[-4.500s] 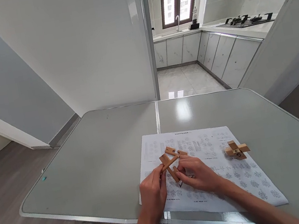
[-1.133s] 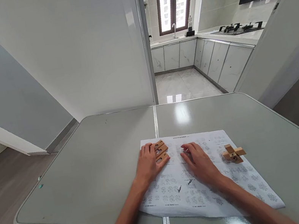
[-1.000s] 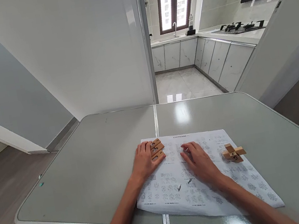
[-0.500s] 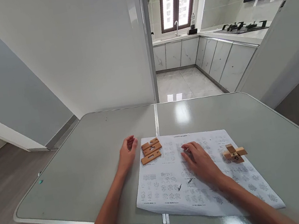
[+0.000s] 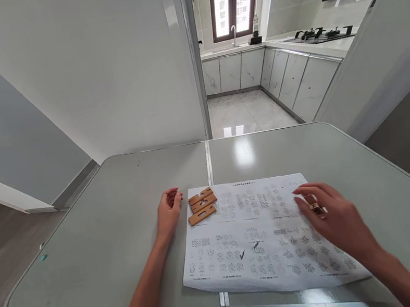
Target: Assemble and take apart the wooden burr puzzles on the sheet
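Note:
My left hand (image 5: 168, 212) rests on its side on the table, left of the wooden pieces. Its fingers are loosely curled with a gap inside, and it holds nothing. Beside it on the sheet's upper left lie three flat brown wooden puzzle pieces (image 5: 203, 214) with cut-out slots and notches. At the right edge of the printed sheet (image 5: 242, 253), my right hand (image 5: 332, 213) arches over a wooden interlocking puzzle (image 5: 314, 205). Thumb and fingers are apart on either side of it. Most of the puzzle is hidden under the hand.
The sheet carries rows of small diagrams and two dark check marks (image 5: 242, 255). It lies on a grey folding table (image 5: 85, 238) with a central seam. A small teal bit (image 5: 43, 257) sits near the left edge. Beyond the table are a wall and a kitchen doorway.
My right hand has moved right, from the middle of the sheet to over the wooden interlocking puzzle. My left hand stays in about the same place. The view has shifted slightly.

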### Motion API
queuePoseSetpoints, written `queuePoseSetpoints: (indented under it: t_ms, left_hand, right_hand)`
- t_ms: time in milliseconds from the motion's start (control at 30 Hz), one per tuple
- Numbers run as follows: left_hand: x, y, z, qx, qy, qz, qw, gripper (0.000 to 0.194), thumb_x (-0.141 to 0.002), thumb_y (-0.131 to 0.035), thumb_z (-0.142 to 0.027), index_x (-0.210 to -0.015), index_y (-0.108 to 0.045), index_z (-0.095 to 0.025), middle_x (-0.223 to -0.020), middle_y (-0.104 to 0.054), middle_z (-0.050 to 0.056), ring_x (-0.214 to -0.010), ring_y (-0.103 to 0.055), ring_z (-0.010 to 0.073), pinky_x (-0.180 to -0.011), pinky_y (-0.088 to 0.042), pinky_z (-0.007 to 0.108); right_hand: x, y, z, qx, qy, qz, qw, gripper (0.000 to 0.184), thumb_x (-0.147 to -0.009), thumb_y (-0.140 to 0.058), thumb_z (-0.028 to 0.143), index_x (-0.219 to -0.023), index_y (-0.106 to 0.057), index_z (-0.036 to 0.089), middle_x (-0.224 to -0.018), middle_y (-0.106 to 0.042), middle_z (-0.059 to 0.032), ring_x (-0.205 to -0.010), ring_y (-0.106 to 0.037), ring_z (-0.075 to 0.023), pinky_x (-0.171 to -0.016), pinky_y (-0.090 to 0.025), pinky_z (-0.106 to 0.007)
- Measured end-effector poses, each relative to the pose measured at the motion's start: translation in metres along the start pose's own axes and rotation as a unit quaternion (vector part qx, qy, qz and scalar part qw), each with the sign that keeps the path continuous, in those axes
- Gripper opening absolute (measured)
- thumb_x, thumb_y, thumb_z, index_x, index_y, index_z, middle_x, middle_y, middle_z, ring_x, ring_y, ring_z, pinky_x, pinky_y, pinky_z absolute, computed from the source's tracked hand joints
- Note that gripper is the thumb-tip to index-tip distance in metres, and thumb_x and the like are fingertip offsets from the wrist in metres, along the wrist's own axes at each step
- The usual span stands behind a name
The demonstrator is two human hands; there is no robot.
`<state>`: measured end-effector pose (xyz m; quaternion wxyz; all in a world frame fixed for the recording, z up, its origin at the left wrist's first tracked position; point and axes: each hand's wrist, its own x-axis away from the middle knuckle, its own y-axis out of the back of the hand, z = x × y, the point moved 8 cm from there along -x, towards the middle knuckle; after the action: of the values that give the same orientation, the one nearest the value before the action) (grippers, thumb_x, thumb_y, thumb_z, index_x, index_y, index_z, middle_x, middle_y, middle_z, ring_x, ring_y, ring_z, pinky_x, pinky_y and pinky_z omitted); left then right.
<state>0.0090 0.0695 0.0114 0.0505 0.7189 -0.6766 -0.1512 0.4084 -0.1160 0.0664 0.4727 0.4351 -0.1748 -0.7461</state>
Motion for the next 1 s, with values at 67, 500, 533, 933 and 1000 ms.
queuePoseSetpoints:
  t_ms: [67, 500, 533, 933, 1000]
  left_hand:
    - [0.0, -0.001, -0.002, -0.006, 0.001, 0.001, 1.0, 0.049, -0.089, -0.066, -0.059, -0.115, -0.062, -0.018, -0.108, -0.073, 0.011, -0.099, -0.071, 0.024, -0.098, -0.056, 0.041]
    - [-0.001, 0.003, -0.008, -0.037, -0.005, -0.007, 0.999, 0.052, -0.089, -0.061, -0.064, -0.111, -0.064, -0.017, -0.101, -0.075, 0.01, -0.094, -0.072, 0.0241, -0.088, -0.057, 0.039]
    - [0.001, 0.002, -0.011, -0.043, -0.009, -0.01, 0.999, 0.05, -0.09, -0.06, -0.063, -0.11, -0.065, -0.017, -0.1, -0.074, 0.01, -0.094, -0.071, 0.0242, -0.087, -0.057, 0.038]
    - [0.064, -0.13, -0.096, -0.021, -0.077, 0.268, 0.96, 0.052, -0.094, -0.07, -0.051, -0.136, -0.058, -0.022, -0.137, -0.067, 0.014, -0.115, -0.069, 0.0272, -0.095, -0.058, 0.041]
    - [0.066, -0.148, -0.087, 0.017, -0.04, 0.275, 0.96, 0.063, -0.094, -0.071, -0.054, -0.144, -0.053, -0.02, -0.144, -0.064, 0.017, -0.118, -0.069, 0.0289, -0.099, -0.057, 0.043]
  right_hand:
    - [0.006, 0.016, -0.02, 0.024, -0.024, -0.019, 0.999, 0.033, -0.103, -0.051, 0.055, -0.108, -0.068, 0.027, -0.118, -0.069, -0.011, -0.078, -0.068, -0.0238, -0.067, -0.055, -0.038]
    - [0.024, -0.001, -0.092, 0.026, -0.152, 0.064, 0.986, 0.051, -0.1, -0.045, 0.069, -0.103, -0.069, 0.024, -0.095, -0.075, -0.0084, -0.072, -0.065, -0.0254, -0.067, -0.051, -0.038]
    - [0.02, -0.002, -0.085, 0.015, -0.152, 0.062, 0.986, 0.05, -0.099, -0.046, 0.069, -0.103, -0.069, 0.024, -0.093, -0.075, -0.0077, -0.07, -0.065, -0.0247, -0.067, -0.05, -0.037]
    - [-0.043, -0.096, 0.006, -0.313, -0.128, 0.159, 0.927, 0.045, -0.1, -0.056, 0.066, -0.102, -0.064, 0.022, -0.069, -0.062, 0.0004, -0.062, -0.056, -0.0179, -0.06, -0.044, -0.031]
    - [-0.044, -0.111, 0.008, -0.352, -0.127, 0.179, 0.91, 0.046, -0.099, -0.058, 0.067, -0.1, -0.064, 0.022, -0.066, -0.06, 0.0015, -0.059, -0.053, -0.0171, -0.06, -0.043, -0.031]
